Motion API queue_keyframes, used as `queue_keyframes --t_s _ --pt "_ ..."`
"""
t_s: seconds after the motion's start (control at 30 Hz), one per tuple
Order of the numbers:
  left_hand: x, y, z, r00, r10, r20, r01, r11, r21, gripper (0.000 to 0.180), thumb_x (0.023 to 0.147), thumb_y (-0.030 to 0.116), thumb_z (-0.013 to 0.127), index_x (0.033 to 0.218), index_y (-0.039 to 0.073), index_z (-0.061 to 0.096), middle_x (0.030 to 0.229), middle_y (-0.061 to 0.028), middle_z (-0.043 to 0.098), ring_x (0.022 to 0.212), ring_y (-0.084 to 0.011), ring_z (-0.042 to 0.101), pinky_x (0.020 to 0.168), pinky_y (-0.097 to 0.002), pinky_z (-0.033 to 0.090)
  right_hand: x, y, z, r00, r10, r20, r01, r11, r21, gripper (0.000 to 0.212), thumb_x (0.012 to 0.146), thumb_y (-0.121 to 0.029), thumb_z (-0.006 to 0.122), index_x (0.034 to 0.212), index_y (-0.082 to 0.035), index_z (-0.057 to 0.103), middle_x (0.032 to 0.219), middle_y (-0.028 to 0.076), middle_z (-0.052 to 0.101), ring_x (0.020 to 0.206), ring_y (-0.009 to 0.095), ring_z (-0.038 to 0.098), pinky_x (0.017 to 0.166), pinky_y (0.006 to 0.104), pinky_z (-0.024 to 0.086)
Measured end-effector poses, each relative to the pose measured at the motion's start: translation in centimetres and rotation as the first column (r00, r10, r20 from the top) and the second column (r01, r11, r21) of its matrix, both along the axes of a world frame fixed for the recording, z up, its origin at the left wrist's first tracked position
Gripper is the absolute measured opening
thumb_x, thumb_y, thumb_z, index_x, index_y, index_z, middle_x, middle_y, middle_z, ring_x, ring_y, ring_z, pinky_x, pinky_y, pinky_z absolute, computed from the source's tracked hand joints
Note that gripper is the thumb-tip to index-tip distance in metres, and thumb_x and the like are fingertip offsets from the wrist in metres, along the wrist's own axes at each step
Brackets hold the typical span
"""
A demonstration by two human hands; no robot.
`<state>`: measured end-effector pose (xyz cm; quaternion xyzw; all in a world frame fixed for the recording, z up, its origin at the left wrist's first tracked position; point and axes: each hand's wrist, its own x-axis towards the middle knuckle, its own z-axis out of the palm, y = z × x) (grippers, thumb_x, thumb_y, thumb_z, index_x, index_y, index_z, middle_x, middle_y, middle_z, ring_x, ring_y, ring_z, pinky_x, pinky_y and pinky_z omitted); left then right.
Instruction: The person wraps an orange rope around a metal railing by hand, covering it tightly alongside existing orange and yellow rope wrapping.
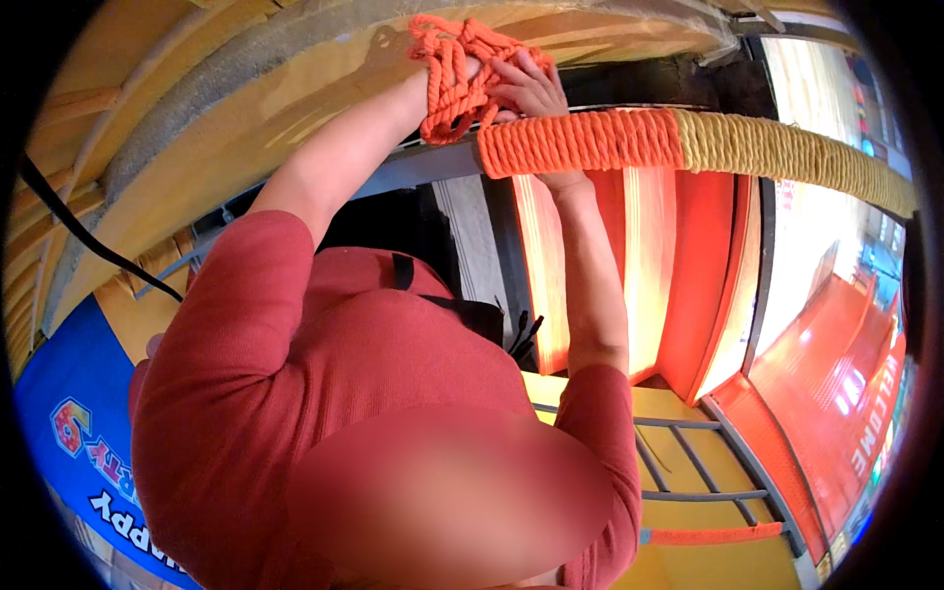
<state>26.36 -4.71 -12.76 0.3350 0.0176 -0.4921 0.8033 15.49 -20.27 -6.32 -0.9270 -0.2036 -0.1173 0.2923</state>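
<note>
A bundle of orange rope (444,84) hangs in loops around my left hand (472,67), most of whose fingers the loops hide. Fingers bent over the same bundle, my right hand (531,90) grips it from the other side, and its forearm passes behind a long bar. Tight turns of orange rope (580,144) cover the bar's middle, right beside my right hand. Farther right, the wrapping changes to tan rope (787,149). Left of the orange turns, the bar is bare grey metal (418,169).
A curved yellowish surface (295,113) rises close behind my left arm. Red and wooden panels (649,265) stand beyond the bar. Lower right are a grey metal frame (703,497) with rungs and a red mat (826,383). A black cable (88,236) and blue banner (74,393) lie left.
</note>
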Motion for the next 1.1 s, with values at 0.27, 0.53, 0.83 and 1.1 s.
queue_keyframes --t_s 0.27,0.53,0.83,1.1 --pt "-1.2 0.1 -5.2 0.967 -0.256 0.019 0.253 0.963 0.093 0.033 0.095 0.032 0.054 0.117 0.009 0.06 0.118 -0.0072 0.057 0.103 -0.0233 0.056 0.087 -0.0357 0.047 -1.0 0.0 -1.7 0.999 -0.023 -0.041 0.018 0.994 -0.11 0.032 0.086 -0.028 0.059 0.111 -0.008 0.058 0.114 0.011 0.059 0.115 0.033 0.053 0.111 0.049 0.031" --pt "0.5 3.1 -5.9 0.801 -0.59 0.097 0.526 0.773 0.354 0.027 0.091 0.031 0.06 0.105 0.01 0.068 0.101 -0.0063 0.068 0.085 -0.0225 0.065 0.073 -0.0337 0.053 -2.7 0.0 -6.4 0.995 -0.074 0.061 0.076 0.996 -0.035 0.038 0.089 -0.025 0.056 0.121 -0.005 0.057 0.123 0.016 0.057 0.121 0.037 0.049 0.106 0.0489 0.036" --pt "0.3 7.9 2.0 0.478 -0.161 0.863 -0.799 0.327 0.504 0.033 0.092 0.033 0.062 0.1 0.001 0.067 0.083 -0.0076 0.072 0.073 -0.0139 0.069 0.064 -0.0272 0.054 -7.2 3.6 -1.9 0.777 -0.401 -0.484 0.336 0.916 -0.22 0.041 0.094 -0.04 0.05 0.095 -0.003 0.067 0.094 0.022 0.066 0.095 0.038 0.062 0.084 0.0473 0.047" --pt "-13.8 2.2 11.3 0.097 -0.44 0.893 -0.796 0.505 0.335 0.07 0.073 0.058 0.073 0.107 -0.002 0.06 0.11 -0.0223 0.063 0.097 -0.0346 0.063 0.084 -0.044 0.05 -21.3 -2.5 -1.2 0.648 -0.616 -0.448 0.336 0.759 -0.557 0.037 0.09 -0.04 0.056 0.077 -0.008 0.069 0.075 0.019 0.066 0.075 0.036 0.066 0.067 0.0453 0.053"
